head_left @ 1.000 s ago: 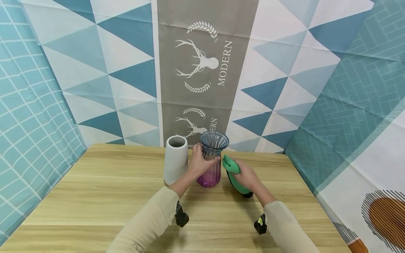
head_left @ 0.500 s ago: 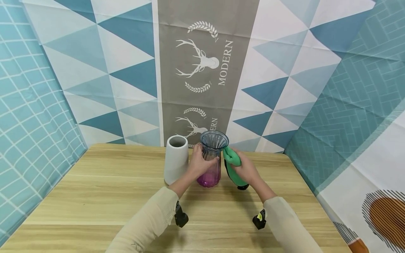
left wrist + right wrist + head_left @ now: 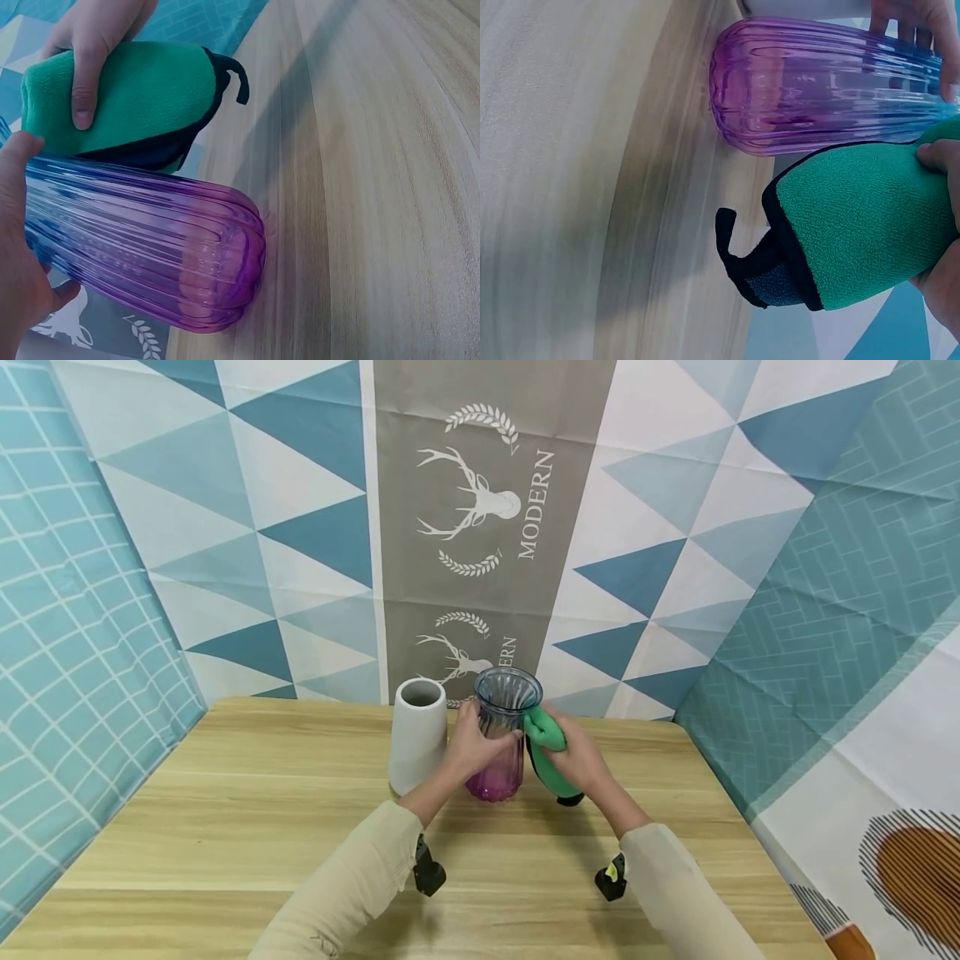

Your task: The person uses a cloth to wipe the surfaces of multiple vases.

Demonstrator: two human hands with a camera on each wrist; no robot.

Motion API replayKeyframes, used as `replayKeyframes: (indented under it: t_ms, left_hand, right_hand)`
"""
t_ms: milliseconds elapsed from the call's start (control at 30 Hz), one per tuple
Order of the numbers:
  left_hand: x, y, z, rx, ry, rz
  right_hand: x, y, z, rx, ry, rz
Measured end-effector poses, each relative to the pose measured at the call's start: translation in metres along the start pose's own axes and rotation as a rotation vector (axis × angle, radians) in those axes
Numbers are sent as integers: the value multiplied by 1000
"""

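A ribbed glass vase [image 3: 495, 772], blue at its flared rim and pink-purple at the base, stands upright on the table. My left hand [image 3: 474, 745] grips its neck, thumb on the near side. In my right hand [image 3: 581, 756] is a folded green cloth [image 3: 551, 768] with black edging, held against the right side of the vase just under the rim. The left wrist view shows the right thumb lying along the green cloth [image 3: 142, 90], right beside the vase [image 3: 165, 240]. A black loop [image 3: 726, 232] hangs from the cloth's lower corner in the right wrist view.
A white tapered vase [image 3: 417, 739] stands upright just left of the glass one, close to the left wrist. The wooden table [image 3: 225, 827] ends at a patterned fabric backdrop [image 3: 300, 568] behind the vases. Black wrist cameras [image 3: 429, 870] hang below both forearms.
My right hand has moved the green cloth up and left, from beside the vase to against it under the rim. The left hand keeps its grip on the vase, which stays put.
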State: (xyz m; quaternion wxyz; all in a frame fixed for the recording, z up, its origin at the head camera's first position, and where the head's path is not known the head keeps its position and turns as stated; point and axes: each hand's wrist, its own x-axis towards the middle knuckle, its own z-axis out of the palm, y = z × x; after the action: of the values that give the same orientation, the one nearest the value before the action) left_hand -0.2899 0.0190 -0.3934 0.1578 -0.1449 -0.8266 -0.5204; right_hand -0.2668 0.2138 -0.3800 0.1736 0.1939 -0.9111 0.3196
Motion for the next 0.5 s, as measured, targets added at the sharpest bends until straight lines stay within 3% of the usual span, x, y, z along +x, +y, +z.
replayKeyframes:
  t_ms: [500]
  left_hand:
    - [1, 1, -3, 5, -11, -26]
  right_hand:
    - [-12, 17, 14, -92, -166, 8]
